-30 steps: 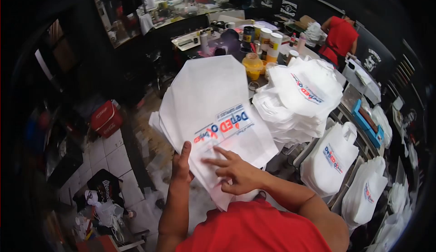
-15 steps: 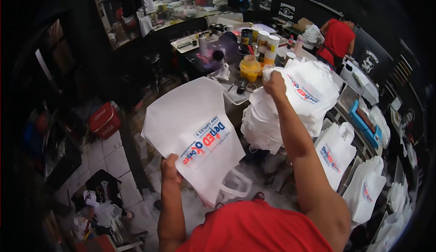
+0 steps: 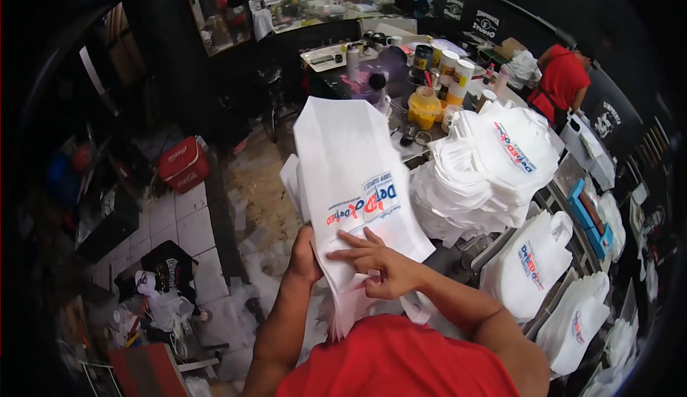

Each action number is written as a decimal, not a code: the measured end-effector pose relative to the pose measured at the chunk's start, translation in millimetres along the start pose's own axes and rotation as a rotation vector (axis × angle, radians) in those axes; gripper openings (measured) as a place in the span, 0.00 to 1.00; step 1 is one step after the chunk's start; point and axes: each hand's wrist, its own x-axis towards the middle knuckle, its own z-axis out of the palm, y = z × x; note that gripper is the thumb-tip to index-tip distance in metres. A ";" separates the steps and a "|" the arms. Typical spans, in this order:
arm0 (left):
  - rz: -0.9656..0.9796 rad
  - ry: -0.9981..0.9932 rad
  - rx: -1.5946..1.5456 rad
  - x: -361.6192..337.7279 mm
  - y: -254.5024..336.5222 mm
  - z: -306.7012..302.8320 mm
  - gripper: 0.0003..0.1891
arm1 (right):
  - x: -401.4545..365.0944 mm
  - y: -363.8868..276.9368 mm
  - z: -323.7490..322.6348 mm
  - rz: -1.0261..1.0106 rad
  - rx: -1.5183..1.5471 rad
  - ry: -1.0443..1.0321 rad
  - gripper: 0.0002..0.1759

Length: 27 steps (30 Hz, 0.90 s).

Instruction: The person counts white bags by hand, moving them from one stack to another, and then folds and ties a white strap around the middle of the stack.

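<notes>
A small stack of white tote bags with red and blue "DepED" print is held upright in front of my body, the layers fanning a little at the left edge. My left hand is closed around that edge of the stack. Across the front of the top bag, just below the print, lies my right hand, some fingers stretched out and apart and others bent. The bags' lower ends and handles are partly hidden by my right hand and red shirt. To the right stands a tall pile of similar white bags.
More printed bags rest on racks at the right. Behind are a yellow paint tub and several containers on a table. A person in red bends at the back right. A red cooler stands on the floor left.
My right hand has left the tall pile and come onto the front of the held bags. The held bags have turned more upright. The view has shifted left.
</notes>
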 end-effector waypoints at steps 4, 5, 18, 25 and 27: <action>0.083 -0.044 0.074 -17.1 -3.1 10.1 0.31 | -4.6 -10.8 -0.1 0.004 -0.056 -0.031 0.15; 0.084 0.087 0.250 -18.1 -4.0 8.7 0.28 | -3.8 -9.0 -9.9 0.073 0.083 -0.042 0.11; 0.194 0.327 0.406 -42.5 6.9 -29.6 0.27 | -99.9 225.6 -268.7 1.130 -0.653 1.230 0.16; -0.006 0.449 0.309 -15.6 7.5 -68.3 0.28 | -68.3 127.4 -207.8 0.625 -0.730 1.293 0.12; -0.105 0.509 0.202 0.9 -9.7 -101.0 0.28 | -60.2 90.4 -171.9 0.295 -0.691 1.272 0.11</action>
